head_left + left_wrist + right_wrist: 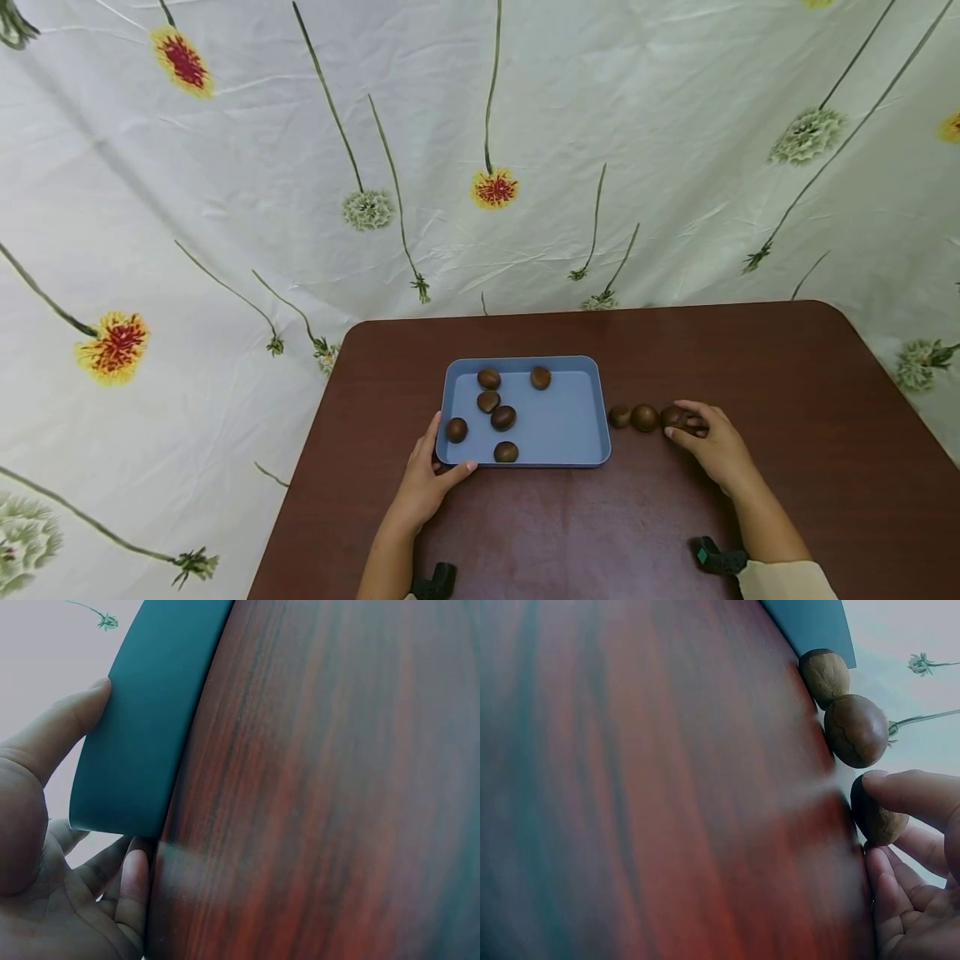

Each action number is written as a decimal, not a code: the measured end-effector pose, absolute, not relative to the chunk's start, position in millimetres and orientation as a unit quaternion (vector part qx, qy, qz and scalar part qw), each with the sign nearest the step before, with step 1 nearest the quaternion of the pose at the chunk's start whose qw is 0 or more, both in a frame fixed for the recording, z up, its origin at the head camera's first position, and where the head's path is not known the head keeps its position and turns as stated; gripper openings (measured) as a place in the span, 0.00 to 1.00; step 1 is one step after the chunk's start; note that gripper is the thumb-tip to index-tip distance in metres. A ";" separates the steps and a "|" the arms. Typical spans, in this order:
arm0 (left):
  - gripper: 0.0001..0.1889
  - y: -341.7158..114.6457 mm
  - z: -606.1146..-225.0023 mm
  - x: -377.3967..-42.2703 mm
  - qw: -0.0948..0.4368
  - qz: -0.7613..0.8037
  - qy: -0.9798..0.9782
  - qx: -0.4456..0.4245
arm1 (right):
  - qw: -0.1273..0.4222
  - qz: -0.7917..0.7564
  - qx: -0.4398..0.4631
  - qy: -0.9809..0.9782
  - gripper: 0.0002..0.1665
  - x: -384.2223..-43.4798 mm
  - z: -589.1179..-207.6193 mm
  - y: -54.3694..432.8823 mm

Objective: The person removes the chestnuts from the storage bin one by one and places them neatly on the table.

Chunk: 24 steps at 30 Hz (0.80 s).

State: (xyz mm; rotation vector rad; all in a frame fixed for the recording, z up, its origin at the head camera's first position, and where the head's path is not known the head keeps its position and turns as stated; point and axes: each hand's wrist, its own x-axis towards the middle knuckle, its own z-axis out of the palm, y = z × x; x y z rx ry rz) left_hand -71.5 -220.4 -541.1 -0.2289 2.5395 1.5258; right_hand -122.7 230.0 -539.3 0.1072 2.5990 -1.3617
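A shallow blue tray (558,425) lies on the table with several brown chestnuts (503,417) scattered in it. My left hand (423,483) grips its near left corner, thumb on the front wall, fingers along the left side. In the left wrist view the thumb (79,712) presses the tray wall (146,727). To the right of the tray, my right hand (712,442) pinches a chestnut (672,418) between thumb and fingers, low at the tabletop. Two more chestnuts, one by the tray (619,416) and a rounder one (645,417), sit in a row with it.
The dark brown wooden table (787,375) extends beyond both hands. Behind it hangs a white cloth (675,108) printed with flowers. Black devices, one near the left wrist (435,581) and one near the right wrist (718,557), are worn on the arms.
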 end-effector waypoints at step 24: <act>0.56 -221.9 -542.4 -71.4 0.083 0.516 0.850 -0.070 | 0.090 -0.490 0.029 0.867 0.43 -113.8 -537.2 238.0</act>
